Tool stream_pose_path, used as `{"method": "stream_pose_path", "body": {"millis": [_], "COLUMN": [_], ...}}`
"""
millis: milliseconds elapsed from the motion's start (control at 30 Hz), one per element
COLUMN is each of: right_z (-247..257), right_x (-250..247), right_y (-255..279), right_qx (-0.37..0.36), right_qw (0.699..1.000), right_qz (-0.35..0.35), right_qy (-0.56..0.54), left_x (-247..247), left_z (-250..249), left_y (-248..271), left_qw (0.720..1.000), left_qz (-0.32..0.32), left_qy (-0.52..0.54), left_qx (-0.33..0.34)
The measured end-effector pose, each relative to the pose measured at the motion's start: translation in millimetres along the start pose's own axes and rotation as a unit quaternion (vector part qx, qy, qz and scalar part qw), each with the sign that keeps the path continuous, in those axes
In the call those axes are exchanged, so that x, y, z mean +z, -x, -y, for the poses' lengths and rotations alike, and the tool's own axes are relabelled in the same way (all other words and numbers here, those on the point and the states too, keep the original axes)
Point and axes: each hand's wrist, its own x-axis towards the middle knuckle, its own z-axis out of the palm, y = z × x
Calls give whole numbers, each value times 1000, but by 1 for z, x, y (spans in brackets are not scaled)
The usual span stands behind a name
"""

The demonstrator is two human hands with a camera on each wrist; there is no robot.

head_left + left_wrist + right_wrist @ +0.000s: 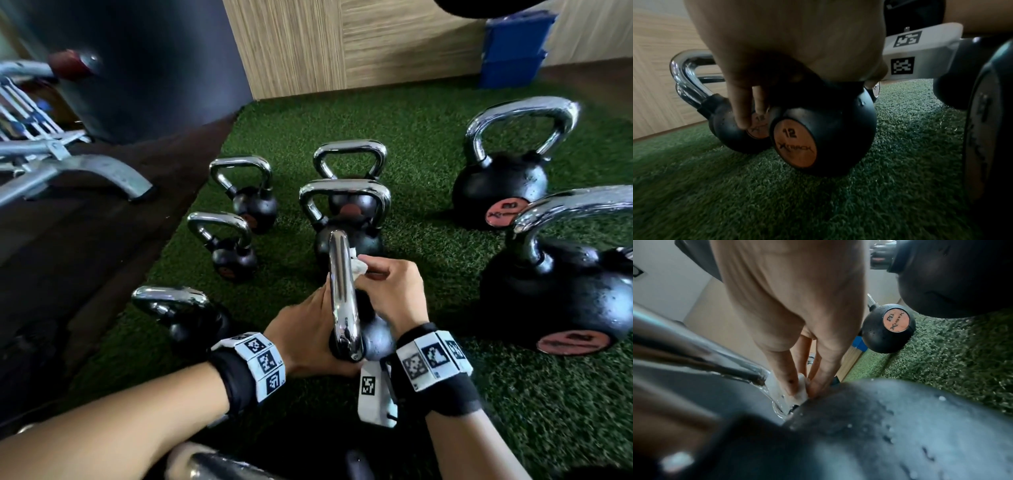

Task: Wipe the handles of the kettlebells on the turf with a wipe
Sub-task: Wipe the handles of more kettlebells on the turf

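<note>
A black kettlebell [378,337] with a chrome handle [340,291] stands on the green turf [445,144] right below me. My left hand [305,329] grips the handle from the left, near its closer end. My right hand [390,287] pinches a crumpled white wipe [357,266] against the handle's right side, toward its far end. In the right wrist view the fingertips [818,386] press the wipe [800,387] where the wet chrome handle [715,356] meets the black body [890,426]. The left wrist view shows my palm [787,40] over a kettlebell marked 12 [795,142].
Several other chrome-handled kettlebells stand around: small ones at left [222,246], one just behind [346,202], two large ones at right [500,174] [561,284], one at my left wrist [178,315]. A grey metal rack foot [85,168] lies on the dark floor left; blue boxes [513,51] stand by the wood wall.
</note>
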Motion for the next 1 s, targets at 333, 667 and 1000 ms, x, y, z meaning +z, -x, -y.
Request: {"method": "stream_pose_path", "body": {"millis": [333,667,1000], "right_z": [8,19,36], "right_x": [0,2,-21], "right_y": [-15,-19,22], "right_qx": [-71,-136,-275], "right_qw": [993,985,959], "right_qz": [-21,-75,-15], "right_qy": [88,71,63], "left_x": [-22,-21,-4], "left_z": [15,15,24], "left_y": [-10,-11,-14], "left_qw": [982,969,976], "left_qz": [124,166,186], "left_qy": [131,164,102], "left_qx": [57,80,41]}}
